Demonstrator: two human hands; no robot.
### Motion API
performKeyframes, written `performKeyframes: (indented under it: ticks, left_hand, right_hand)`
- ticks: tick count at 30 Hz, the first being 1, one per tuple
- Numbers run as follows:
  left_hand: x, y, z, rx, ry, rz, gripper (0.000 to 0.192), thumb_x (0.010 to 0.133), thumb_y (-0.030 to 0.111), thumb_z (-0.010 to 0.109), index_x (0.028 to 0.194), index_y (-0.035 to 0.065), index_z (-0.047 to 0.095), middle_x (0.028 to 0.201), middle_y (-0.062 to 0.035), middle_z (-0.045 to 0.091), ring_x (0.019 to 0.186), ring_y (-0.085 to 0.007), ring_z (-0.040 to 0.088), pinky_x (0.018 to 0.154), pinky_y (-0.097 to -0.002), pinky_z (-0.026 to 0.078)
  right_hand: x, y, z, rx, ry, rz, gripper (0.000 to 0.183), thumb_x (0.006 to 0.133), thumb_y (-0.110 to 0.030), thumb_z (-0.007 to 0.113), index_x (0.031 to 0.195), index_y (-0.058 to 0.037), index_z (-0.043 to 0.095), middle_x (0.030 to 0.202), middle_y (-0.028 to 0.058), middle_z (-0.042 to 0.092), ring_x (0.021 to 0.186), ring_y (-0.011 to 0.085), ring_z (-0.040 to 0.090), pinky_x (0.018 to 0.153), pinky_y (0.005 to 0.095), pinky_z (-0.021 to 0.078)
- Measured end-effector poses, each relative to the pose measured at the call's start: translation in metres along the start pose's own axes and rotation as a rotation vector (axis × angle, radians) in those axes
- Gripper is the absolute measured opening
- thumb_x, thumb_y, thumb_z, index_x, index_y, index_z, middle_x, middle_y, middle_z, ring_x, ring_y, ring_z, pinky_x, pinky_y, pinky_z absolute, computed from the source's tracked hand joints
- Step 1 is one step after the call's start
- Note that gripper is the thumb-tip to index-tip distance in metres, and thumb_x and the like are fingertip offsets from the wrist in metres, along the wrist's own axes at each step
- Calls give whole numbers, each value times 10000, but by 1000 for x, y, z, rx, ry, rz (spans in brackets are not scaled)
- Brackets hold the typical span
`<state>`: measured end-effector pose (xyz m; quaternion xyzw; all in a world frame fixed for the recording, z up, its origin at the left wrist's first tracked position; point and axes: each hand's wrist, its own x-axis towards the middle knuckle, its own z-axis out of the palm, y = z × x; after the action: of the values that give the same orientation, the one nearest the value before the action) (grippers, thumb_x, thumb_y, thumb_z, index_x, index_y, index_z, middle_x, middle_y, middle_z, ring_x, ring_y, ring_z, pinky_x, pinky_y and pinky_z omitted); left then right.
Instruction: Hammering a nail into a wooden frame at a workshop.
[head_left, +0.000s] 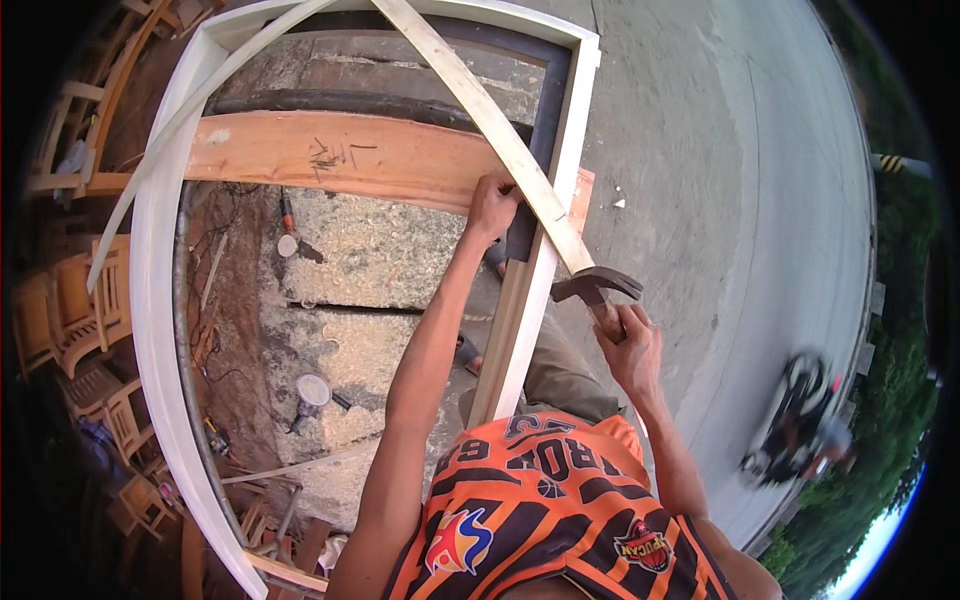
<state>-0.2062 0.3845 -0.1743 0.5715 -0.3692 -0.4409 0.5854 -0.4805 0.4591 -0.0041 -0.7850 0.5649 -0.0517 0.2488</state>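
Observation:
My right hand grips a claw hammer close to its head, just past the lower end of a pale wooden strip. This strip runs diagonally across the corner of a white-painted wooden frame, and what looks like a nail shows near its lower end. My left hand is curled beside the strip's left edge, over the right end of a wide reddish plank. Whether its fingertips hold something small is hidden. Several loose nails lie on the plank.
A second diagonal strip crosses the frame's left side. Below on the concrete lie an angle grinder and another power tool with a round disc. Wooden chairs stand at left. A blurred motorcycle is on the road at right.

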Motion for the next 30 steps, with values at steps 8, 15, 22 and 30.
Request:
performKeyframes:
  ticks: [8,15,22,30]
  left_hand:
    - [-9,-2,-4,-7,-44,-143,178,970,86,648,1055,-51,722,847,-39,723,737,-99,611,646,-300,489]
    - [-191,-6,-16,28,211,-244,563,982,210,669,1480,27,481,1394,-137,596,1268,-236,576,1003,-367,508]
    - [-367,57,23,462,-42,-488,1035,824,403,810,1600,27,237,1543,-236,444,1421,-393,444,1155,-447,380]
    - [-382,51,44,354,131,-676,1025,771,383,817,1572,25,288,1476,-279,480,1320,-425,528,1076,-472,454]
  right_hand:
    - [0,10,2,-45,-21,-25,241,805,-155,790,935,-26,635,959,153,660,808,423,659,666,489,508]
    - [-2,8,-2,-4,40,-77,263,801,-119,779,1041,-54,695,972,147,678,837,398,683,703,451,534]
    - [32,-85,-31,-150,-333,-440,158,880,-117,641,1036,-96,632,857,129,697,748,388,699,646,471,559]
    - [42,-137,132,-553,-625,-1068,167,887,-165,609,935,-116,763,753,48,733,747,234,734,625,383,538]
